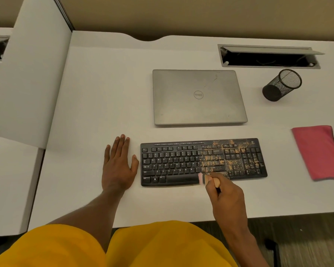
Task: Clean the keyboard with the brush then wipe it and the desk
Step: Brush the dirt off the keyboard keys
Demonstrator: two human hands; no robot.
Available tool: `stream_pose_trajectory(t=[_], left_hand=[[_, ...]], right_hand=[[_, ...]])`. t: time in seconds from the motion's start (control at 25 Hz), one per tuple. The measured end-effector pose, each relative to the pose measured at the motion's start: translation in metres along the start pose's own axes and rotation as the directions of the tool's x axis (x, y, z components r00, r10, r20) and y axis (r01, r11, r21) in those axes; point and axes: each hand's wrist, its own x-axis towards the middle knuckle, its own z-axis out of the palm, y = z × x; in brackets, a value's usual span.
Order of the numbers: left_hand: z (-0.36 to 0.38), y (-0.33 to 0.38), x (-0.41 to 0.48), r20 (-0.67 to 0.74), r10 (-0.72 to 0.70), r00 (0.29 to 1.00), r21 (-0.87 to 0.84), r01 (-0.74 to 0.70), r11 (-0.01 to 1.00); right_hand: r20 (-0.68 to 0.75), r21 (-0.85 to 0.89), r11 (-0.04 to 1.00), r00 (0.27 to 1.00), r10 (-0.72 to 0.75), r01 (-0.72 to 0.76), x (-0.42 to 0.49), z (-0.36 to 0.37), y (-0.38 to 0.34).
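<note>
Brushing approx. half done, judging by debris: keyboard (203, 161), centre-right of frame, looks clean on its left part, w/ orange crumbs on the right. Right hand (227, 198) grips brush (207, 179) at bottom edge. Left hand (118, 165) flat, fingers straight, on surface (104, 93). Pink cloth (318, 151) at right edge unused; wiping remains.

Soft even light, faint shadows, wide-angle bowing at edges.

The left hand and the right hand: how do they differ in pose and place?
The left hand lies flat on the desk, fingers straight, holding nothing; the right hand curls round the brush. The left hand rests left of the keyboard, apart from it; the right hand is at its front edge, brush tip over the keys. Both are near the desk's front.
</note>
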Motion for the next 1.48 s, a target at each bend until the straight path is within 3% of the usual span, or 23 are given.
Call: stream_pose_trajectory(t=[0.16, 0.4, 0.6, 0.76, 0.88, 1.08, 1.28, 1.48], left_hand=[[-0.001, 0.001, 0.0, -0.005, -0.004, 1.0, -0.014, 0.004, 1.0], [-0.002, 0.0, -0.001, 0.005, -0.009, 1.0, -0.004, 0.009, 1.0], [-0.001, 0.001, -0.001, 0.001, -0.007, 1.0, -0.004, 0.007, 1.0], [-0.002, 0.001, -0.001, 0.003, -0.007, 1.0, -0.005, 0.007, 1.0], [-0.002, 0.002, -0.001, -0.004, -0.006, 1.0, -0.002, 0.006, 1.0], [-0.002, 0.002, -0.001, -0.001, -0.004, 1.0, -0.002, 0.004, 1.0], [-0.001, 0.001, 0.0, -0.005, -0.002, 1.0, 0.007, 0.002, 1.0], [0.0, 0.0, 0.0, -0.013, 0.005, 1.0, 0.002, -0.005, 1.0]], right_hand=[[-0.052, 0.037, 0.999, 0.998, -0.034, 0.036, 0.009, 0.0, -0.006], [0.055, -0.022, 1.0, 0.998, 0.002, -0.001, 0.0, 0.002, -0.006], [-0.021, 0.054, 0.998, 0.999, -0.03, 0.031, 0.011, 0.0, -0.007], [0.09, -0.018, 1.0, 0.996, -0.009, 0.011, 0.01, -0.007, -0.007], [0.156, -0.032, 0.996, 0.985, -0.072, 0.078, 0.031, -0.03, -0.01], [0.06, -0.104, 0.987, 0.992, -0.114, 0.12, 0.102, -0.049, -0.016], [-0.046, -0.021, 0.994, 0.993, -0.112, 0.111, 0.128, -0.016, -0.037], [0.024, -0.021, 0.998, 0.998, -0.06, 0.061, 0.12, 0.004, -0.03]])
